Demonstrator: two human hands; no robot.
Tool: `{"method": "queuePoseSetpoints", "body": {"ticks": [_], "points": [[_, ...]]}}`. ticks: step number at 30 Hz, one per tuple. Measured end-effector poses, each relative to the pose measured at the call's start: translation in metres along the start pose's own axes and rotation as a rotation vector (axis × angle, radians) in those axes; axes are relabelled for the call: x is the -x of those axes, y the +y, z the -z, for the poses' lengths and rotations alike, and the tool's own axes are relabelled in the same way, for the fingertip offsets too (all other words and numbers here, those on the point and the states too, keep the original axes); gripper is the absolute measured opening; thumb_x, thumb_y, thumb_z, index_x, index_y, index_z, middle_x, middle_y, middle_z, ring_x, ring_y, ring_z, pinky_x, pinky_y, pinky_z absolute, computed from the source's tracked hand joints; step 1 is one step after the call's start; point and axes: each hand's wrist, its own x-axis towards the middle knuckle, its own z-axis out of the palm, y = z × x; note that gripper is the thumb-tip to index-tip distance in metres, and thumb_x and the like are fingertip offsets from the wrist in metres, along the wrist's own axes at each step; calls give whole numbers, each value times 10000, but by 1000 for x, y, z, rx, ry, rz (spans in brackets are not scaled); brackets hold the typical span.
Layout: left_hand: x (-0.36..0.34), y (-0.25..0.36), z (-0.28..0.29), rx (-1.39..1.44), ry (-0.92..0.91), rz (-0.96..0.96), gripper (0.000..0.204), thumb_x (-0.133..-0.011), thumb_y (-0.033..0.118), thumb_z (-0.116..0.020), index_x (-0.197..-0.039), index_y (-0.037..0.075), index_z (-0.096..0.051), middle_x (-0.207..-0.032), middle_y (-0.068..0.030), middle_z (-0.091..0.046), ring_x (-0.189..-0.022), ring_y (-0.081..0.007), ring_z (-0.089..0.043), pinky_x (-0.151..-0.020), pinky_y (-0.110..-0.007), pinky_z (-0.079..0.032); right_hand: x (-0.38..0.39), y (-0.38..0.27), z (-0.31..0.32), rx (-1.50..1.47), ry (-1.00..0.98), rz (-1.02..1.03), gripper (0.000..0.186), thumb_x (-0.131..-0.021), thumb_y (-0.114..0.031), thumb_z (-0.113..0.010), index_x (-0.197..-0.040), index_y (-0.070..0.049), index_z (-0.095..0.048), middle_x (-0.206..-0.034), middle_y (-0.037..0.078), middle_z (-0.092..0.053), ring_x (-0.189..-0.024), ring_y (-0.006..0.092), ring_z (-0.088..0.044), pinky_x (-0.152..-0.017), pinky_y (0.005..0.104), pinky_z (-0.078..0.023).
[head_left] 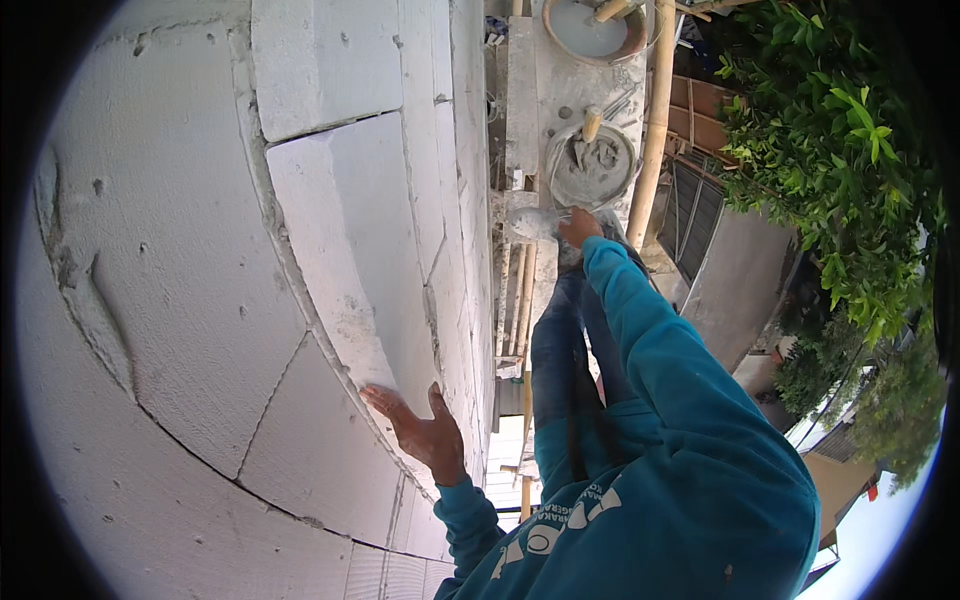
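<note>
My left hand (421, 431) lies against the wall of pale blocks (340, 240), fingers stretched out and thumb apart, holding nothing. Farther off, above my legs, my right hand (579, 229) is closed around a grey, mortar-smeared trowel (532, 222). Its rounded blade end sticks out to the left of the fist, toward the wall; the handle is hidden in my fingers. Just beyond that hand, a round tub (562, 190) contains wet grey mortar. A tool with a wooden handle (592, 124) stands in the mortar.
A second tub (636, 42) with greyish liquid stands farther along the mortar-stained platform (560, 90). Along the platform's right side runs a bamboo pole (656, 120). Leafy branches (830, 150) hang at the right, above roofs. Thinner poles (524, 300) lie beside my legs.
</note>
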Motion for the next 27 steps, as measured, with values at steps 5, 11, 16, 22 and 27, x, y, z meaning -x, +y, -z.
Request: {"method": "queuePoseSetpoints", "body": {"ticks": [5,11,16,22,27], "points": [[0,-4,-14,-213,84,-9,969,-756,108,-784,-1510,25,-181,-1546,-216,-245,-1393,-410,-307,-1121,-502,-331,-30,-9,-34,44,-22,-105,737,-816,-488,-652,-1382,-79,-416,-1367,164,-503,-1307,338,-436,-1115,526,-285],[-2,11,-17,-162,49,104,955,-786,145,-766,-1518,38,-162,-1543,-219,-253,-1395,-413,-301,-1121,-512,-322,-32,9,-31,138,-60,56,687,-839,-531,-601,-1327,-62,-480,-1236,212,-600,-1182,377,-545,-1078,523,-329],[1,5,-14,-188,60,60,955,-785,145,-764,-1515,24,-160,-1559,-216,-206,-1410,-406,-272,-1132,-481,-315,-20,38,31,-284,242,-26,538,-879,-521,-535,-972,-8,-668,-913,275,-658,-903,461,-624,-832,502,-483],[-2,5,-9,-151,46,21,976,-765,155,-781,-1508,4,-166,-1567,-211,-184,-1414,-391,-273,-1133,-465,-320,-55,40,120,-163,401,26,544,-895,-512,-514,-793,-11,-703,-810,271,-657,-814,452,-641,-775,523,-494],[1,6,-10,-132,62,20,966,-773,167,-777,-1505,-3,-170,-1570,-199,-186,-1413,-382,-281,-1129,-454,-327,-68,33,147,-164,479,56,529,-899,-493,-515,-819,-5,-704,-822,285,-646,-829,470,-628,-782,530,-488]]}}
